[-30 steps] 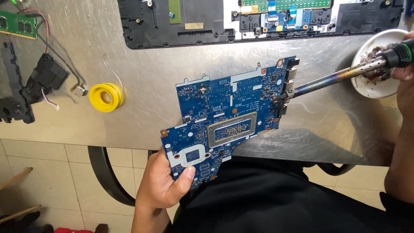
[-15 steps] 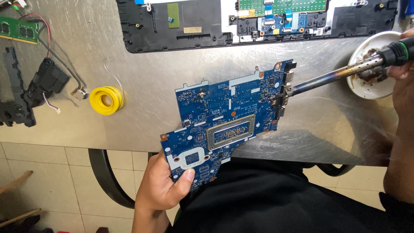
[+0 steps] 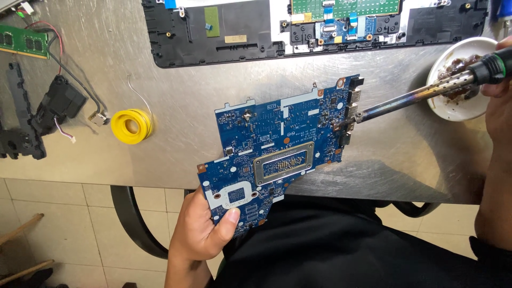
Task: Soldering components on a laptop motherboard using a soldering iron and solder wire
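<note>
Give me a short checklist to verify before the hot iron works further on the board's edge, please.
1. Left hand grips the blue circuit board firmly: ok.
2. Right hand holds the soldering iron by its handle: ok.
3. Iron tip meets the connector on the board's edge: ok.
4. Fingers stay far from the tip: ok.
5. Yellow solder spool near the joint: not ok, it lies apart on the table.
6. Tip is hot and clean: cannot tell.

Brushed-metal table point(image 3: 160, 154), its surface scuffed and carrying soft, diffuse reflections of light. Below its front edge: a floor of pale square tiles point(image 3: 69, 213) with grey grout lines; a curved black chair frame point(image 3: 130, 221) stands against it.
</note>
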